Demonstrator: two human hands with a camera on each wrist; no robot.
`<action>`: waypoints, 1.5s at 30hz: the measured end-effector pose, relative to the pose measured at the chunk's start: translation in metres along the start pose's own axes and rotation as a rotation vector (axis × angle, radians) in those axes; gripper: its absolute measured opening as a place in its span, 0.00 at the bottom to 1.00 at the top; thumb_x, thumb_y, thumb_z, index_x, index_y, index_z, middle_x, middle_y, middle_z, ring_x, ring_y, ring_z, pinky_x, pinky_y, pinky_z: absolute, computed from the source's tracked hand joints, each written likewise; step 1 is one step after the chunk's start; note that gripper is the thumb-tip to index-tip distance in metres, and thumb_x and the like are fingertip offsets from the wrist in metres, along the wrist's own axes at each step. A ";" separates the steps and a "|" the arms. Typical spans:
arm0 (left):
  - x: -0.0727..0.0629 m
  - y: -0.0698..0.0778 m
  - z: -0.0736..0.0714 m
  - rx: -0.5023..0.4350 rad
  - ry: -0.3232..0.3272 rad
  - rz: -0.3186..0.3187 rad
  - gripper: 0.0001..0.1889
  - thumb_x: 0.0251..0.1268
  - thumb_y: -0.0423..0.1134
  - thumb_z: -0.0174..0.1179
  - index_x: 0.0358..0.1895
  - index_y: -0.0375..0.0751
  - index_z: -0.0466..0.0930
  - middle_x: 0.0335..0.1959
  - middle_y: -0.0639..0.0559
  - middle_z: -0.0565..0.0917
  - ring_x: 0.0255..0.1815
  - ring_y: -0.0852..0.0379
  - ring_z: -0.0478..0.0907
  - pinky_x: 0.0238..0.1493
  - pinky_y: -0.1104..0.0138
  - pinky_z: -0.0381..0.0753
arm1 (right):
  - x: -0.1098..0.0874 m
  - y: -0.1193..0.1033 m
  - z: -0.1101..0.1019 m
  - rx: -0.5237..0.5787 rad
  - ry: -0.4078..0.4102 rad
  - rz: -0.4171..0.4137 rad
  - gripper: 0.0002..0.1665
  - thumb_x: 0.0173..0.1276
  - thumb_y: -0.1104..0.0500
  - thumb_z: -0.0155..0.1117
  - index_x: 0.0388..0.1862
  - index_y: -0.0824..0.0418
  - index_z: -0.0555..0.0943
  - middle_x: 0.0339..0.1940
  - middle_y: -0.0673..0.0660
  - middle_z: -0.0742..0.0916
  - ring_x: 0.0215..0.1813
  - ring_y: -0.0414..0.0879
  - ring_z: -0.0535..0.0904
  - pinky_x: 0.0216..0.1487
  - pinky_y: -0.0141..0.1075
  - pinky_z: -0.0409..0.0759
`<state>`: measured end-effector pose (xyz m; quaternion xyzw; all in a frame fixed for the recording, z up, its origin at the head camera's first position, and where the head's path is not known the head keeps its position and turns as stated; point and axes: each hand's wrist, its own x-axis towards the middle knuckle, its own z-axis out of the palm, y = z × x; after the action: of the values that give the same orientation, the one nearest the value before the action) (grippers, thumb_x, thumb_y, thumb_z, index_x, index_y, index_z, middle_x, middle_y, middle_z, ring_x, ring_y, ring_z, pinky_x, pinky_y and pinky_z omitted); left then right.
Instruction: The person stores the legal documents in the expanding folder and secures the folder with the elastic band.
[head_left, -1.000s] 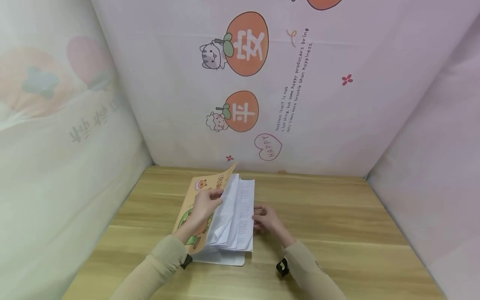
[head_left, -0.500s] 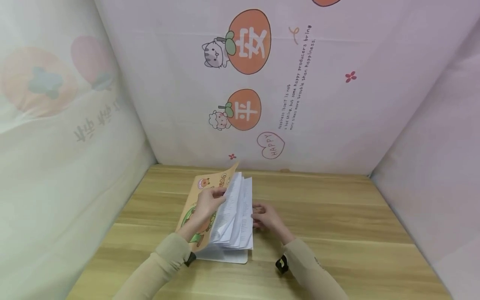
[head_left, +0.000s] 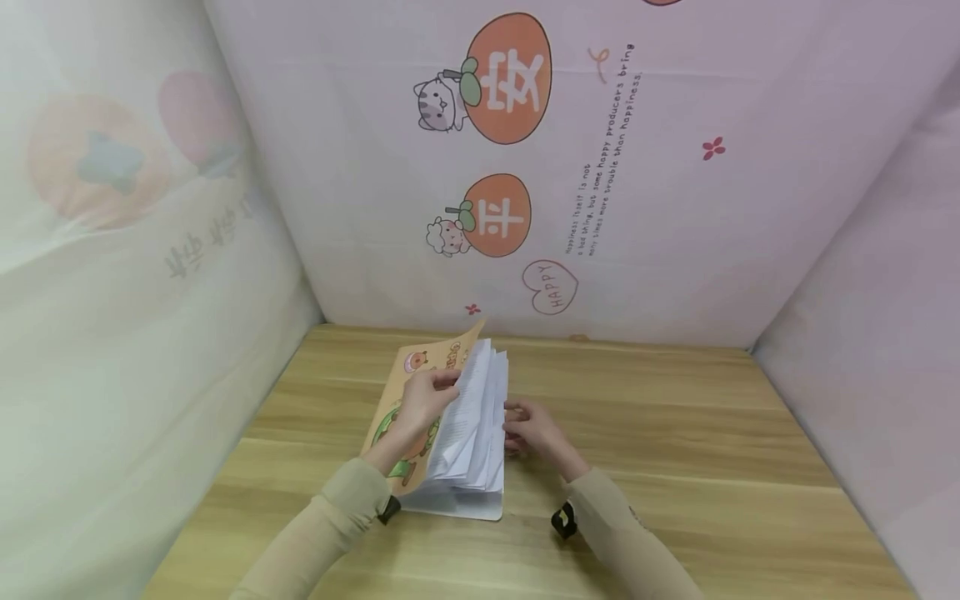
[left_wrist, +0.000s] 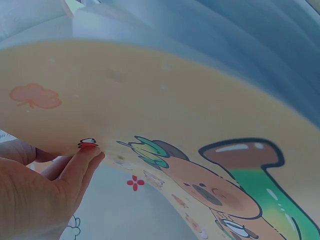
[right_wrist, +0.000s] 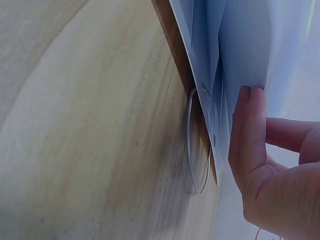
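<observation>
An orange folder point(head_left: 397, 400) with cartoon animals on its cover stands partly open on the table, several white printed sheets point(head_left: 480, 425) inside it. My left hand point(head_left: 426, 400) pinches the free edge of the raised cover; in the left wrist view the thumb and fingers of the left hand point(left_wrist: 55, 185) meet at the cover point(left_wrist: 120, 100). My right hand point(head_left: 531, 429) is at the right edge of the sheets. In the right wrist view, its fairly straight fingers touch a sheet point(right_wrist: 245, 45) with their tips, the thumb apart below. A white elastic loop point(right_wrist: 189, 140) hangs at the folder's lower cover.
The wood-grain table point(head_left: 675, 450) extends to both sides of the folder. Printed fabric walls point(head_left: 645, 200) enclose it at the back, left and right. A black wrist device point(head_left: 564, 520) sits at the right sleeve.
The sheets have shifted left into the folder, their right edge now about level with the lower cover's edge. Both hands keep their places on cover and sheets. The head view has turned slightly.
</observation>
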<state>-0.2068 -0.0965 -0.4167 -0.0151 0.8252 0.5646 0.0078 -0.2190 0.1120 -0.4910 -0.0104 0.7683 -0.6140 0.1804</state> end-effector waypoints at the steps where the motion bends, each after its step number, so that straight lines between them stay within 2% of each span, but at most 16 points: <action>1: 0.000 0.001 0.000 -0.002 0.000 -0.002 0.21 0.62 0.30 0.57 0.59 0.34 0.81 0.58 0.39 0.84 0.59 0.47 0.82 0.58 0.58 0.83 | 0.000 0.000 0.000 0.002 0.000 0.000 0.29 0.69 0.71 0.58 0.69 0.71 0.68 0.56 0.75 0.81 0.39 0.46 0.83 0.43 0.40 0.88; 8: 0.001 0.003 0.002 0.046 0.012 0.015 0.20 0.61 0.30 0.57 0.57 0.34 0.82 0.56 0.37 0.85 0.54 0.48 0.83 0.54 0.60 0.85 | 0.004 0.002 0.005 0.030 -0.001 0.001 0.29 0.67 0.73 0.57 0.68 0.72 0.68 0.55 0.75 0.82 0.39 0.46 0.83 0.39 0.36 0.88; 15: 0.001 0.003 0.003 -0.003 0.006 -0.016 0.20 0.61 0.29 0.57 0.57 0.34 0.82 0.57 0.38 0.84 0.57 0.47 0.83 0.57 0.59 0.84 | 0.008 0.005 0.007 0.032 0.017 0.015 0.28 0.67 0.73 0.58 0.67 0.72 0.69 0.55 0.74 0.82 0.36 0.44 0.83 0.38 0.35 0.88; 26: 0.005 0.004 0.004 0.072 0.010 0.045 0.19 0.62 0.30 0.58 0.57 0.34 0.82 0.54 0.38 0.86 0.55 0.46 0.84 0.52 0.60 0.85 | 0.009 0.001 0.007 0.036 0.012 0.037 0.33 0.67 0.72 0.58 0.70 0.75 0.63 0.58 0.76 0.80 0.36 0.44 0.84 0.37 0.36 0.88; 31: 0.004 0.004 0.004 0.060 0.007 0.039 0.19 0.63 0.30 0.58 0.57 0.33 0.82 0.54 0.38 0.86 0.55 0.46 0.84 0.52 0.61 0.85 | 0.010 0.001 0.009 0.052 0.022 0.053 0.35 0.68 0.71 0.58 0.72 0.76 0.59 0.59 0.75 0.80 0.34 0.43 0.84 0.38 0.37 0.88; 37: 0.004 0.001 0.006 0.044 0.006 0.027 0.18 0.63 0.30 0.58 0.57 0.33 0.82 0.54 0.38 0.86 0.55 0.46 0.83 0.53 0.61 0.85 | 0.010 0.001 0.012 0.059 0.021 0.055 0.34 0.68 0.71 0.58 0.71 0.76 0.60 0.59 0.76 0.80 0.35 0.43 0.84 0.37 0.36 0.88; 45: 0.005 0.000 0.006 0.060 0.004 0.041 0.19 0.63 0.29 0.58 0.57 0.32 0.81 0.54 0.36 0.85 0.55 0.45 0.84 0.54 0.59 0.85 | 0.010 0.002 0.013 0.025 0.018 0.057 0.33 0.68 0.69 0.59 0.70 0.74 0.62 0.57 0.74 0.81 0.35 0.44 0.85 0.37 0.35 0.88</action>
<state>-0.2117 -0.0906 -0.4188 0.0008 0.8418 0.5397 -0.0050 -0.2247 0.0983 -0.4981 0.0194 0.7621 -0.6183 0.1911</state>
